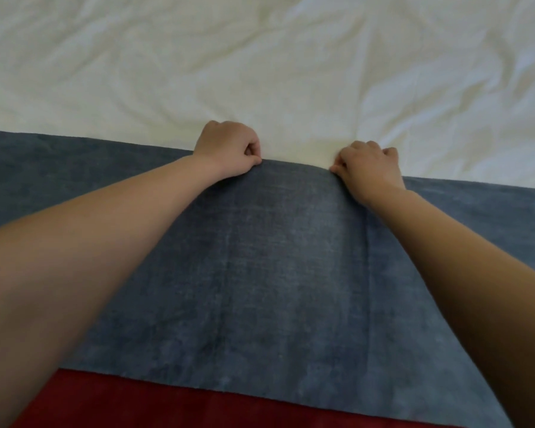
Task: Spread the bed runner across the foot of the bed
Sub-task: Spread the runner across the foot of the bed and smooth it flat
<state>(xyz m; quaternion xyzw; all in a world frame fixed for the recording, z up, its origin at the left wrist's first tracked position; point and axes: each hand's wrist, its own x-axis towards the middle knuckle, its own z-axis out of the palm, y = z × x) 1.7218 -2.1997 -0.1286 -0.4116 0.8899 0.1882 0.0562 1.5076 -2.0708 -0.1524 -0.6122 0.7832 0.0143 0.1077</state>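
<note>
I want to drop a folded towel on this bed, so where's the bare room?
The white sheet beyond the blue runner is bare from edge to edge. The runner's stretches outside each arm are also free. Its far edge is crowded: the left hand and right hand pinch it there.

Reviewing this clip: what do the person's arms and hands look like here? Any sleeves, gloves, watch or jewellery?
Both arms are bare from the frame's lower edge to the wrists: no sleeves show. The left hand and right hand are ungloved. No watch, bracelet or ring can be seen on the wrists or the visible parts of the fingers, though the fingers are curled, so some sides are hidden.
</note>
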